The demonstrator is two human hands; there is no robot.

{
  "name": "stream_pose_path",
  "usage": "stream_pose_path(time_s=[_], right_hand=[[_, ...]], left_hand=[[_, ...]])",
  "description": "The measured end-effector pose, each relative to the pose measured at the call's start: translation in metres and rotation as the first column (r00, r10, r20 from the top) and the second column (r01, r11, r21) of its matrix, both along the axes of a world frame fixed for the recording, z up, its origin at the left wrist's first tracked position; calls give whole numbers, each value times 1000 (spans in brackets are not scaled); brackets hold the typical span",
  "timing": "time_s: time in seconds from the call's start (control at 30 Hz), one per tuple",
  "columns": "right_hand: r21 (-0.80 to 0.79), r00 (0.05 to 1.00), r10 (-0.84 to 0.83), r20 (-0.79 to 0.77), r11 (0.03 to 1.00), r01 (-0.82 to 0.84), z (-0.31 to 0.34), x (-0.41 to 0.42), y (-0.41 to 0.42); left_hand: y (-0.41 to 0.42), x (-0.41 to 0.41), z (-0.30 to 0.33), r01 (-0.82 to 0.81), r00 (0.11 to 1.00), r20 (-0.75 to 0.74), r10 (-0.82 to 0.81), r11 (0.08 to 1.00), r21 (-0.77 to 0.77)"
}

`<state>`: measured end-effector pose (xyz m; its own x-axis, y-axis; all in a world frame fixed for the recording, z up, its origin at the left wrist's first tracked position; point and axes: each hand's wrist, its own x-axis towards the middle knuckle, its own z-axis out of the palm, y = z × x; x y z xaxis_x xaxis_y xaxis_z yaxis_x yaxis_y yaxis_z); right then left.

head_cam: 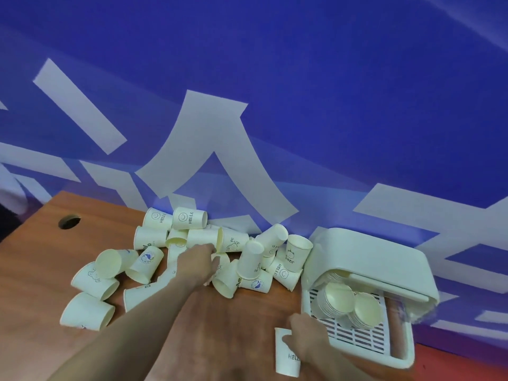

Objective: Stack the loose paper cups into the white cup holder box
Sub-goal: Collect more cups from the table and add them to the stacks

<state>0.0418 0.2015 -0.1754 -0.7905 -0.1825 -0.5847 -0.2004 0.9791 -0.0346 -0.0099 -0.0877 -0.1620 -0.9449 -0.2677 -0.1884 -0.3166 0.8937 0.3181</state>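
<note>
a heap of loose paper cups (192, 251) lies across the middle of a brown wooden table (41, 270), pale cream cups printed with small faces and words such as "hello". most lie on their sides or lean on one another, a few stand upside down, so none is ready to nest without being turned.

to the right, touching the edge of the heap, sits the white cup holder box (371, 259). its lid is raised and tilted back, leaving the mouth open toward the person. inside, on a slotted white tray (365, 339), two nested stacks of cups (349, 303) lie on their sides with their open rims facing out, likely so that a new cup can be pushed straight into the last one.

the person's left hand (199, 264) reaches into the centre of the heap, fingers curled down among the cups. whether it has closed on one i cannot tell, as the fingertips are hidden behind cups.

the right hand (305, 339) is near the front of the tray, wrapped around a single cup (286, 353) held upright with "hello" showing. it seems poised for loading into the box while the other hand fetches the next.

behind the table rises a blue wall (275, 64) with large white strokes. a round cable hole (69, 221) shows at the table's far left.
</note>
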Motion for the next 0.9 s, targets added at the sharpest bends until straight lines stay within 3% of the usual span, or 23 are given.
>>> stream_pose_path(time_s=[0.13,0.37,0.57,0.9], right_hand=[[9,1000,11,23,1000,-11,-4,-7,-4],[-28,995,-33,90,999,36,-6,-14,5],[-149,994,-83,73,984,93,5,-9,10],[-335,996,-47,-74,942,20,49,22,28]], left_hand=[[11,-33,-9,-141,989,-13,146,972,188],[24,-47,-17,-164,984,-28,176,956,241],[27,-35,-1,-132,978,-130,161,969,210],[36,3,51,-74,956,-276,96,993,90]])
